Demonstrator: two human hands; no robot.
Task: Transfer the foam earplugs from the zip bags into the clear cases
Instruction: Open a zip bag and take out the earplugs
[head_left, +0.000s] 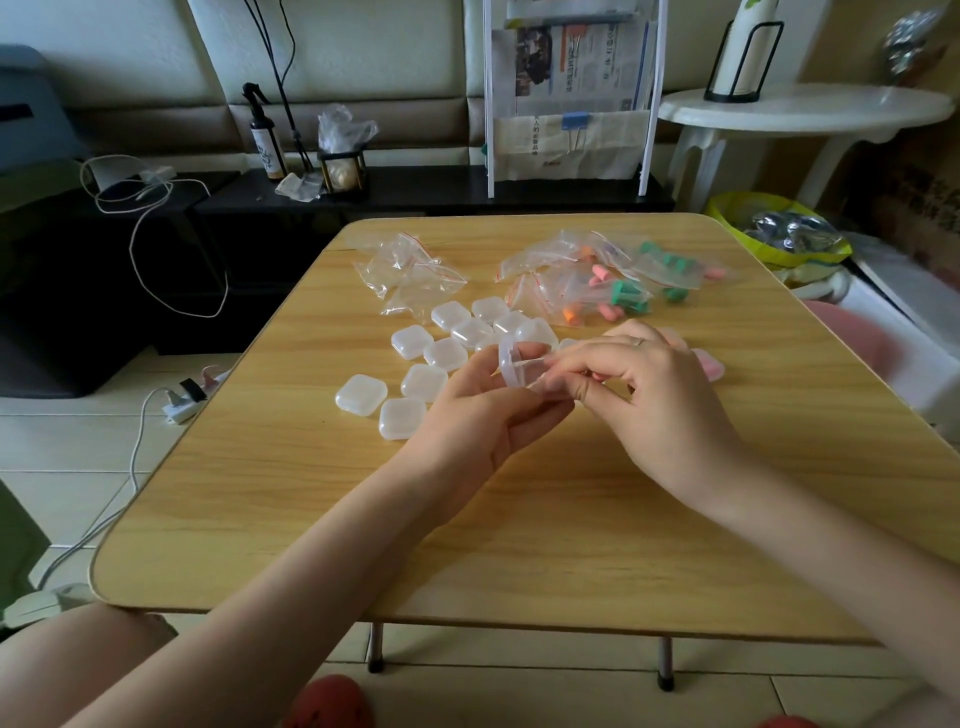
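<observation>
My left hand (485, 410) holds a small clear case (511, 361) with its lid hinged open, just above the wooden table (519, 519). My right hand (657, 395) pinches at the case's rim; something pink shows between its fingers, too hidden to name. Several shut clear cases (441, 353) lie in a cluster behind my left hand. Zip bags with pink, orange and green foam earplugs (613, 283) are piled at the far right of the table. Empty zip bags (410, 275) lie at the far left. A pink-filled case (709, 364) peeks out behind my right hand.
A low black shelf with a spray bottle (267, 137) and a magazine rack (571, 93) stands behind the table. A white round side table (800, 109) and a yellow-lined bin (779, 231) are at the right. Cables and a power strip (182, 402) lie on the floor at the left.
</observation>
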